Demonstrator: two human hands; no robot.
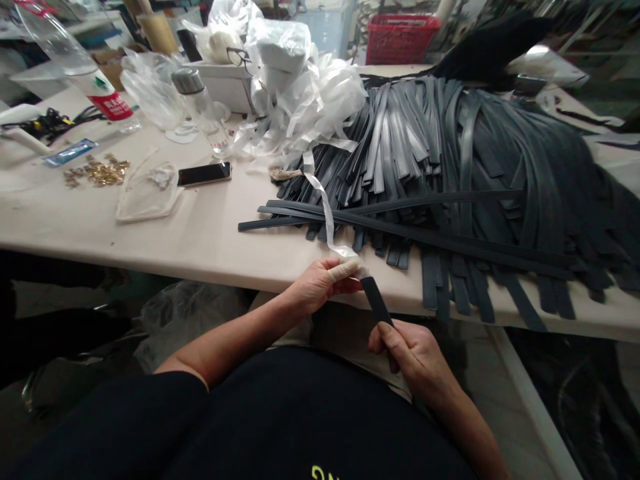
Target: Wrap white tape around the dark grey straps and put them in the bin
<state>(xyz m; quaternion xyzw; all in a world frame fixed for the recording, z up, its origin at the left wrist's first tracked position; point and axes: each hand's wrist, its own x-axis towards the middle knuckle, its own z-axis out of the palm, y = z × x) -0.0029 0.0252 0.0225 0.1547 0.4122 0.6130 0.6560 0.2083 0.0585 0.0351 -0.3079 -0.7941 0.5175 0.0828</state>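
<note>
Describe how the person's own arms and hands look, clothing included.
The left arm is bare below a dark sleeve that ends around the elbow. The left hand wears a pale wrap on one digit. The right forearm and right hand look bare, with no visible markings.

The person's left hand (pixel 333 283) pinches the far end of a dark strip (pixel 376 301) together with a white tape (pixel 327 213). The right hand (pixel 407 350) grips the strip nearer the body. The tape extends back over the table (pixel 215 240). A pile of similar strips (pixel 450 167) lies to the right; several ends overhang the edge. A phone (pixel 205 174) and small gold-coloured pieces (pixel 107 171) lie to the left.
</note>
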